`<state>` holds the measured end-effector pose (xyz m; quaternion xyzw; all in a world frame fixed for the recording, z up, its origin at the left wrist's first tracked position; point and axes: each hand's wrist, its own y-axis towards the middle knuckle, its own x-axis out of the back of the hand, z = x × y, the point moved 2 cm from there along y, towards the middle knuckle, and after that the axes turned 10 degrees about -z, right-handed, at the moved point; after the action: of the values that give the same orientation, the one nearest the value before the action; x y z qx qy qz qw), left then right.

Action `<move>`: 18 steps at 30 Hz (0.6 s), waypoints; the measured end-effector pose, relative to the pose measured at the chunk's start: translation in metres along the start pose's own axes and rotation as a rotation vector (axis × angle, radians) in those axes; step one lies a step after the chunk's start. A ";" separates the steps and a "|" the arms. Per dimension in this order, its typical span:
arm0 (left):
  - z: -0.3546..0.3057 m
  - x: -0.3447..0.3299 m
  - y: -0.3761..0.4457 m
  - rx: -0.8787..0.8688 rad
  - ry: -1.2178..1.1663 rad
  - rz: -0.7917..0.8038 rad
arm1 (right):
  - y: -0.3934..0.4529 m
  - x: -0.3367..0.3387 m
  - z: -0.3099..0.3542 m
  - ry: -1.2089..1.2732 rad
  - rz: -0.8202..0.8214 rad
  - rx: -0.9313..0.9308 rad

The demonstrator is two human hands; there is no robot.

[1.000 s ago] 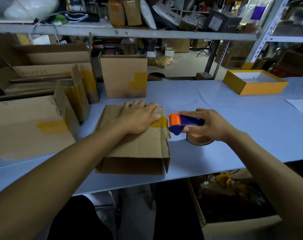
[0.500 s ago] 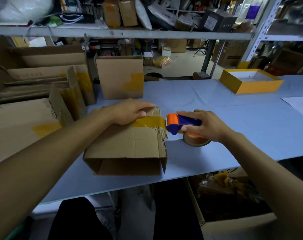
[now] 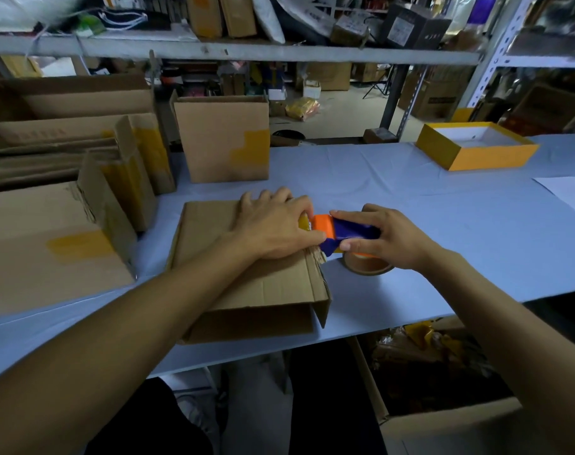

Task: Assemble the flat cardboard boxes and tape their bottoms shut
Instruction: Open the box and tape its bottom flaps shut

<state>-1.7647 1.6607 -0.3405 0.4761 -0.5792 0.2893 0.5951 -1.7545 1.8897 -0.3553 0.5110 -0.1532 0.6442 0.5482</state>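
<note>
Head view: a cardboard box lies on its side on the blue counter, near the front edge. The left hand presses flat on the box's upper face at its right end, fingers spread and fairly straight, over a strip of yellow tape. The right hand has its grip wrapped around the blue and orange tape dispenser, which touches the box's right edge. 1 upright taped box stands behind. A yellow tray sits far right.
</note>
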 end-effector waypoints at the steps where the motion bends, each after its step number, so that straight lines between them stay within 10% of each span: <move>1: -0.002 -0.002 0.001 0.018 0.003 -0.032 | -0.001 0.000 -0.002 -0.002 -0.001 0.003; 18: 0.012 0.000 -0.002 -0.050 -0.132 -0.051 | -0.004 0.012 -0.030 0.032 0.021 0.092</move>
<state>-1.7679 1.6489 -0.3429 0.4936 -0.6121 0.2276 0.5744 -1.7641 1.9202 -0.3595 0.5237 -0.1200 0.6644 0.5196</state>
